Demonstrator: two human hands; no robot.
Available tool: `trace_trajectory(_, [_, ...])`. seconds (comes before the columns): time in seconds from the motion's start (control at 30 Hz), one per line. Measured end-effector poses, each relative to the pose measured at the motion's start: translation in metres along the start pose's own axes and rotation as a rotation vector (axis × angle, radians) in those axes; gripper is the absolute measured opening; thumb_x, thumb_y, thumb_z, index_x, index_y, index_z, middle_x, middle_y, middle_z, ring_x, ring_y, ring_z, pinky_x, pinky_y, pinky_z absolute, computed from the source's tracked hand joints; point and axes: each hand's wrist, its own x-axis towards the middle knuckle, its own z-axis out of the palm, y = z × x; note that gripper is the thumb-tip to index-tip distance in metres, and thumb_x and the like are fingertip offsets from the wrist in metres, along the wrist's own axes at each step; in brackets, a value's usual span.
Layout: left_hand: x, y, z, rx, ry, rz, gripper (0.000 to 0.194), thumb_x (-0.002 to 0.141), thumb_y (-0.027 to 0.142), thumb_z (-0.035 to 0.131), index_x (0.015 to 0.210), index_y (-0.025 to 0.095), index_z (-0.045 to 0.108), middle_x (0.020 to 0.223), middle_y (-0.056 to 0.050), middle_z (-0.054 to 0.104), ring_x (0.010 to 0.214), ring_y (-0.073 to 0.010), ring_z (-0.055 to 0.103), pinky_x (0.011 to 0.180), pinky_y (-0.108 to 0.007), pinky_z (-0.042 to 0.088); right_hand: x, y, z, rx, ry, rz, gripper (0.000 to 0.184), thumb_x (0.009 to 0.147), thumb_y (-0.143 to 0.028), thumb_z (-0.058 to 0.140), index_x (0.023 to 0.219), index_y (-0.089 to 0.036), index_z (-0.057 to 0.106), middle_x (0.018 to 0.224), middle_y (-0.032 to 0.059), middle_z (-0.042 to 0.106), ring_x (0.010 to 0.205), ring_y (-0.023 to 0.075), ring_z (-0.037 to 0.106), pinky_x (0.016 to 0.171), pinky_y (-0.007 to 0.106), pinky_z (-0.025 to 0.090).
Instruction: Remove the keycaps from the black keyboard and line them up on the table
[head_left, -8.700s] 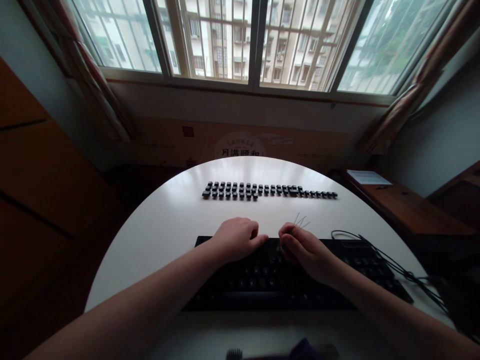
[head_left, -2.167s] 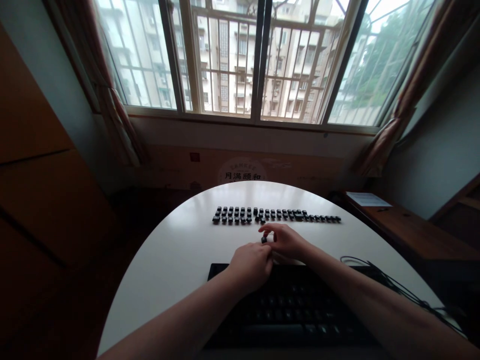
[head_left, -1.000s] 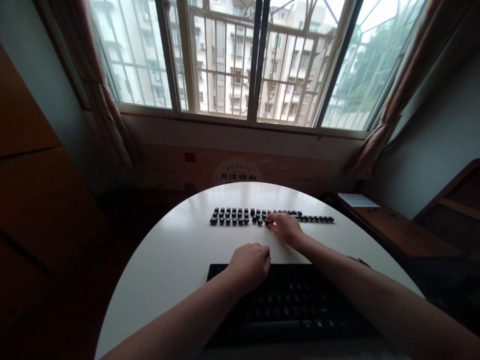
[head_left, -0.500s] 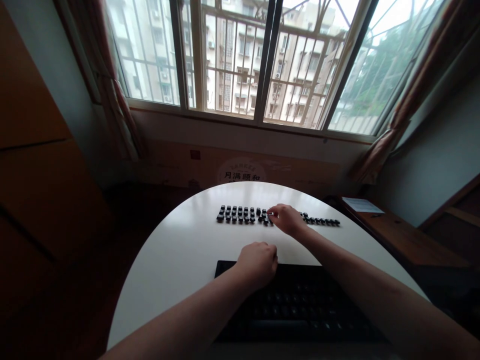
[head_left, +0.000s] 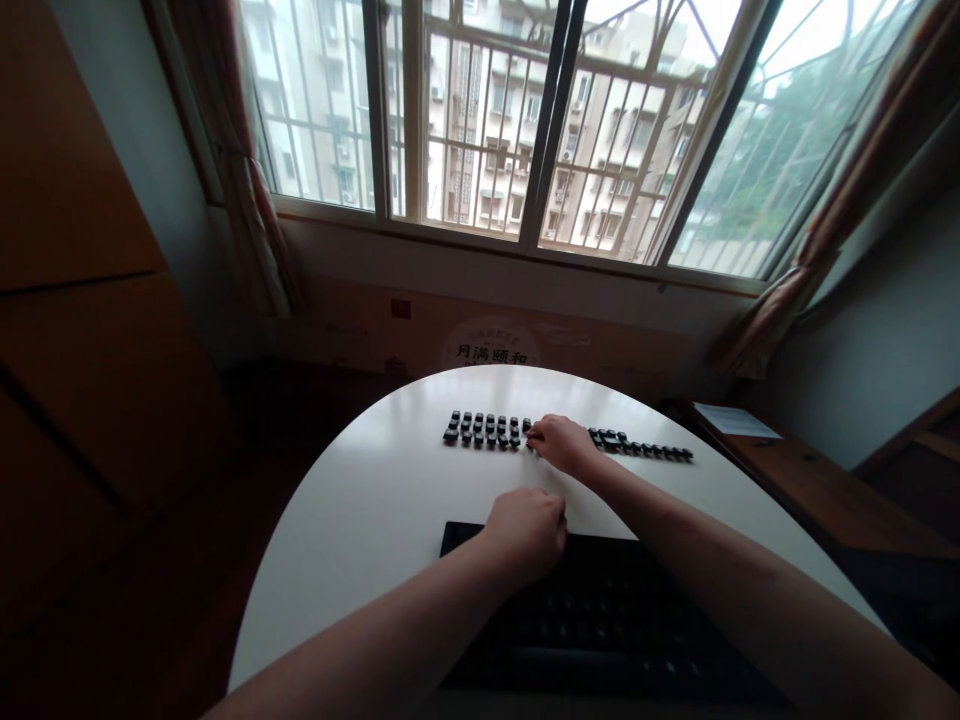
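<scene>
Rows of small black keycaps (head_left: 490,430) stand on the white round table. My right hand (head_left: 562,442) reaches over the middle of these rows, thumb and fingers pinched together low at one keycap (head_left: 529,443). Its fingers hide most of that keycap and several others. Nearer to me lies a black keyboard (head_left: 592,630), with keycaps on its near rows and a dark far part where little detail shows. My left hand (head_left: 527,530) rests at the keyboard's far edge, its fingers curled in. Whatever those fingers hold, if anything, is hidden.
The white table (head_left: 337,530) has a curved edge. A wooden surface (head_left: 825,490) with a paper sheet (head_left: 739,419) stands at the right. Beyond the table are a printed cardboard box (head_left: 600,345) and a barred window (head_left: 480,130).
My right hand has moved left along the keycap rows, uncovering some keycaps on its right. My left hand stays curled at the keyboard. The whole view has shifted slightly.
</scene>
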Motion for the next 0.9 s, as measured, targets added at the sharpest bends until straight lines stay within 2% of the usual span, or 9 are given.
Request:
trace_trajectory(0.43, [-0.001, 0.0, -0.002, 0.002, 0.011, 0.011, 0.027, 0.089, 0.029, 0.042, 0.086, 0.019, 0.066, 0.088, -0.009, 0.07, 0.08, -0.0251, 0.066, 0.069, -0.035, 0.05, -0.009, 0.001, 0.001, 0.028, 0.045, 0.016, 0.018, 0.082, -0.033, 0.065, 0.096, -0.028, 0.076, 0.101, 0.0026, 0.075, 0.093, 0.022, 0.067, 0.073, 0.025, 0.045])
trace_trajectory(0.63, [0.0, -0.001, 0.0, 0.001, 0.012, 0.007, 0.026, 0.088, 0.03, 0.044, 0.091, 0.02, 0.067, 0.091, -0.009, 0.07, 0.083, -0.0251, 0.066, 0.071, -0.035, 0.049, -0.002, 0.014, -0.013, 0.044, 0.095, 0.007, 0.022, 0.088, -0.03, 0.057, 0.099, -0.026, 0.075, 0.104, 0.0034, 0.074, 0.096, 0.0212, 0.066, 0.077, 0.026, 0.046])
trace_trajectory(0.77, [0.001, 0.0, 0.0, 0.015, 0.015, 0.005, 0.025, 0.088, 0.029, 0.043, 0.089, 0.02, 0.067, 0.088, -0.008, 0.07, 0.081, -0.0247, 0.066, 0.069, -0.034, 0.049, 0.003, 0.024, -0.019, 0.057, 0.051, -0.042, 0.021, 0.084, -0.026, 0.061, 0.097, -0.026, 0.077, 0.099, 0.0032, 0.073, 0.09, 0.0185, 0.066, 0.078, 0.024, 0.045])
trace_trajectory(0.9, [0.001, -0.001, 0.001, 0.022, 0.038, 0.019, 0.024, 0.087, 0.03, 0.044, 0.085, 0.02, 0.066, 0.086, -0.008, 0.07, 0.079, -0.0249, 0.066, 0.066, -0.034, 0.049, 0.003, 0.026, -0.012, 0.059, -0.02, -0.086, 0.021, 0.078, -0.028, 0.067, 0.096, -0.025, 0.078, 0.095, 0.0033, 0.072, 0.083, 0.0176, 0.065, 0.075, 0.023, 0.045])
